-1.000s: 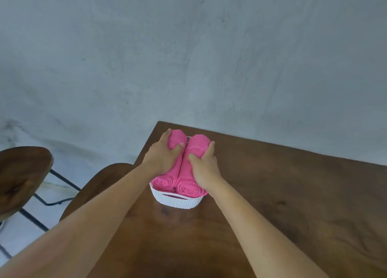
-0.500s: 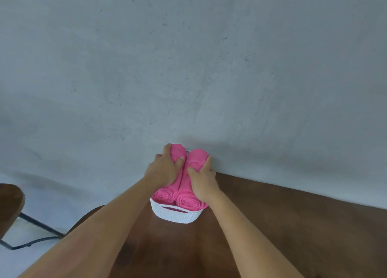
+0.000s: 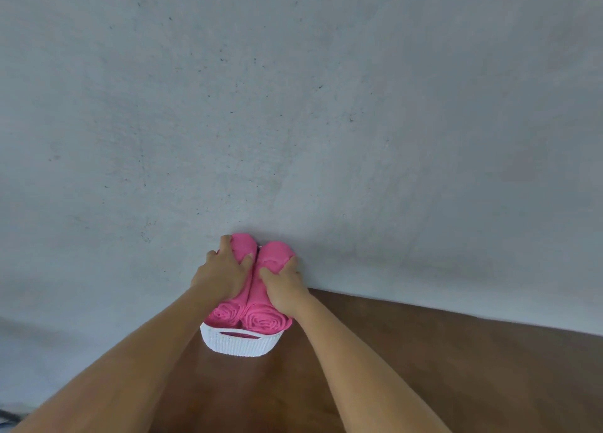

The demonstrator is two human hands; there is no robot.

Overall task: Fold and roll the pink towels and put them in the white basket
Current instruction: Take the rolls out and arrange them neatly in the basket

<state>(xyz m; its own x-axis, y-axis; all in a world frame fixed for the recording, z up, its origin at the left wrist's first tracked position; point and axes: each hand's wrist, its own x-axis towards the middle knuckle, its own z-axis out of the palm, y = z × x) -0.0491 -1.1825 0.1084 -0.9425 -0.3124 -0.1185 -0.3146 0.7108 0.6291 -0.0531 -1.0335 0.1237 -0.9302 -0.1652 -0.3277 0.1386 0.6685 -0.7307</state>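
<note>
Two rolled pink towels lie side by side in the white basket (image 3: 239,343) on the brown table. My left hand (image 3: 220,274) grips the left towel roll (image 3: 225,313) from above, fingers and thumb curved round it. My right hand (image 3: 284,285) grips the right towel roll (image 3: 266,323) the same way. The spiral ends of both rolls face me above the basket's front handle slot. The basket's far end is hidden by the towels and hands.
The wooden table (image 3: 424,367) stretches to the right and toward me. A grey concrete wall (image 3: 293,106) fills the upper view, directly behind the basket. Pale floor shows at the lower left.
The camera has tilted upward, so the wall fills more of the view and the stools at left have left it. Both hands stay on the two towel rolls in the basket.
</note>
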